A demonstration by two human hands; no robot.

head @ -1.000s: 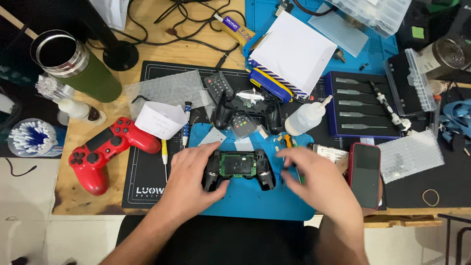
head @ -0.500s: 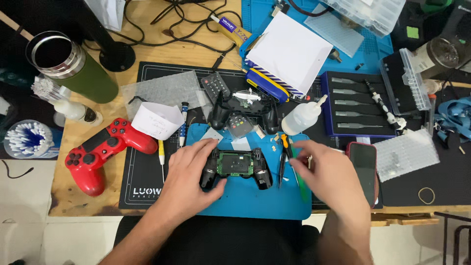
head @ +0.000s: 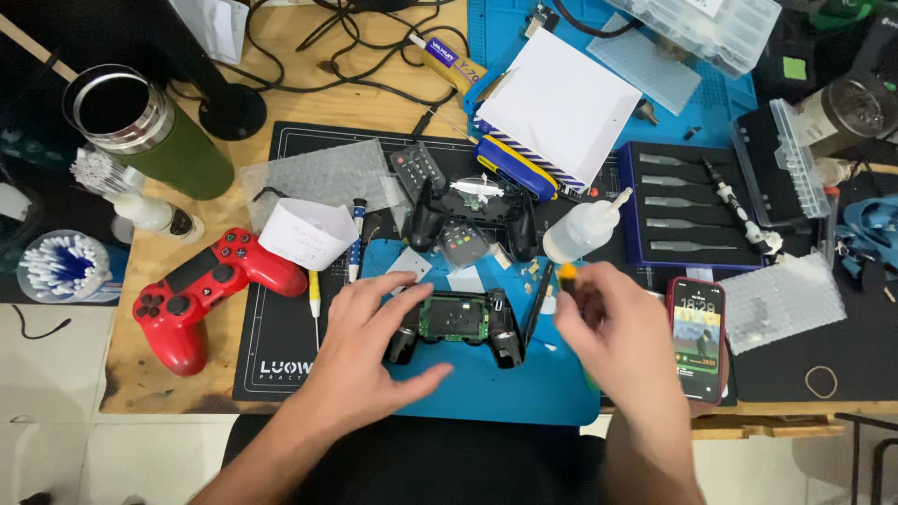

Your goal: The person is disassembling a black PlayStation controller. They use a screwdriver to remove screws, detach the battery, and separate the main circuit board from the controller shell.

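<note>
An opened black game controller with a bare green circuit board lies on the blue mat near the table's front edge. My left hand rests on its left grip with fingers spread. My right hand hovers to the right of the controller and grips a screwdriver with a yellow-orange handle tip pointing up. A black tweezer-like tool lies beside the controller's right grip.
A red controller lies at the left, a second black controller shell behind the mat. A phone sits right of my hand, a white squeeze bottle and tool tray behind it. A green tumbler stands far left.
My right hand has left the controller's right grip, picked up the screwdriver and lifted it to the right. My left hand has stayed on the controller.
</note>
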